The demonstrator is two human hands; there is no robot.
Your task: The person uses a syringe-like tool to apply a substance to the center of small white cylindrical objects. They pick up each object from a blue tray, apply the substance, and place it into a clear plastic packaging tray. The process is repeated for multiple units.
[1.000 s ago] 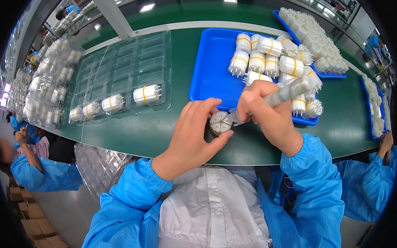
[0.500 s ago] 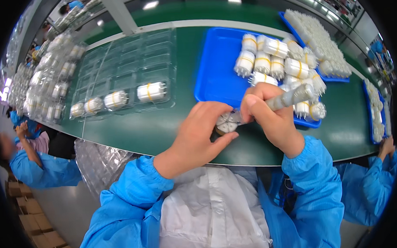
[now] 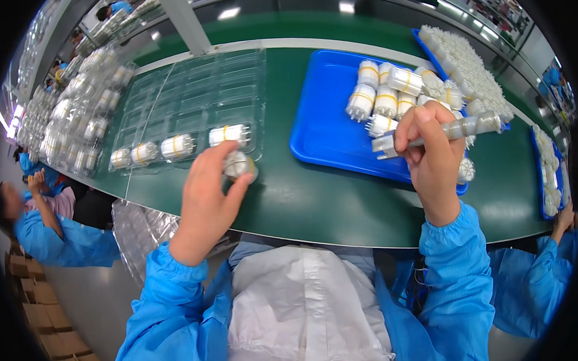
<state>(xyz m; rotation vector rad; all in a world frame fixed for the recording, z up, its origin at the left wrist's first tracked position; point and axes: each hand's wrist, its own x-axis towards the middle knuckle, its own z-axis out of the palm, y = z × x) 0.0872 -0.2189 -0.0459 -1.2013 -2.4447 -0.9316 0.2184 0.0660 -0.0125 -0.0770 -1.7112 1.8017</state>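
Note:
My left hand [image 3: 204, 199] is closed around a short white cylinder [image 3: 239, 166] whose end disc shows small prongs, just in front of the clear plastic tray [image 3: 190, 88]. In that tray's near row lie several similar white cylinders [image 3: 177, 145] with yellow bands. My right hand [image 3: 438, 162] grips a pen-like hand tool [image 3: 475, 125] with a translucent, wrapped-looking handle and a pale, flat forked tip pointing left. It is held over the front of the blue tray [image 3: 322, 138], where more banded cylinders [image 3: 385, 102] are piled toward the right side.
Stacked clear trays of cylinders [image 3: 76, 115] stand at the left. Blue trays [image 3: 466, 66] of white parts sit at the back right and far right. Co-workers in blue sleeves [image 3: 68, 229] are on either side. A crumpled clear plastic bag [image 3: 141, 233] hangs by the table's front edge.
My hands have moved apart. The left one carried the cylinder leftward to the clear tray; the right one lifted the tool off it and moved right, over the blue tray.

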